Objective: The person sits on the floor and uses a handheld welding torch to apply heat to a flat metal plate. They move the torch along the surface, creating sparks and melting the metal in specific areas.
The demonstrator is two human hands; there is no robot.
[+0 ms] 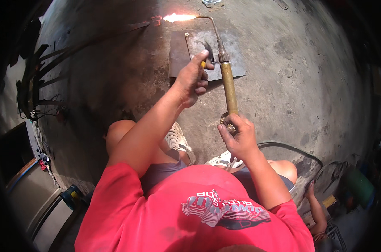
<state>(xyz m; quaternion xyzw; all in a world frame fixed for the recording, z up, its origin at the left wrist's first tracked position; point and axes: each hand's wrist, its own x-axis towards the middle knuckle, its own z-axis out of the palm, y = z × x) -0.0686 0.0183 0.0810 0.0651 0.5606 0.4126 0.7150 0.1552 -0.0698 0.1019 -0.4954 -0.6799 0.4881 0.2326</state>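
Observation:
My right hand is closed around the valve end of a brass gas torch, fingers at its knobs. The torch points away from me, and its thin bent nozzle turns left at the top. A bright flame shoots left from the tip, white to orange. My left hand is curled to the left of the torch handle, thumb stretched forward. In its grip is a small yellow object, mostly hidden by the fingers. Beneath and beyond that hand, metal plates lie on the floor.
A long dark metal bar reaches in from the left, its end glowing near the flame. A hose curves over the concrete floor at right. Another person's arm shows at lower right. My shoes are close by.

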